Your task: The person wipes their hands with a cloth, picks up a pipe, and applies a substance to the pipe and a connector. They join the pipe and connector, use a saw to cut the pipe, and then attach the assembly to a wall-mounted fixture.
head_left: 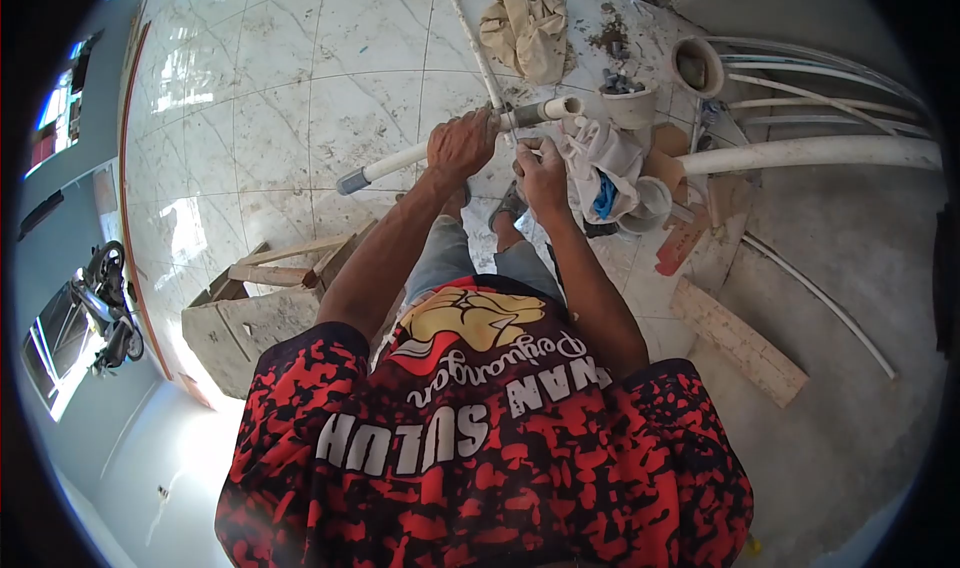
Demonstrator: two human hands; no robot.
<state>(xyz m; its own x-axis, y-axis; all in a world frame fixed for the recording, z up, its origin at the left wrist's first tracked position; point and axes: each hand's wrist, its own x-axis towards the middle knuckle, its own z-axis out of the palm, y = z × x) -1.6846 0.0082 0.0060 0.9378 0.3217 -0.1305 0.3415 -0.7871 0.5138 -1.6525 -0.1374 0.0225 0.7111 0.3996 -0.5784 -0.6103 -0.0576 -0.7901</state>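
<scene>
A white plastic pipe [397,162] with a grey coupling [353,182] at its left end lies across in front of me. My left hand [462,143] is wrapped around it near the middle. Right of that hand the pipe continues in a dark, dirty section [528,117] and ends in an open white mouth [566,108]. A thinner white pipe [470,36] comes from the far side and meets it beside my left fingers. Just below this crossing, my right hand [542,173] is closed in a pinch; what its fingers hold is too small to make out.
A beige cloth [524,34] lies on the dirty tiles ahead. To the right stand a bucket of fittings [629,105], a white sack [598,158] and several long pipes [815,153]. A wooden board [738,342] lies nearer. At left is a wooden box [245,330].
</scene>
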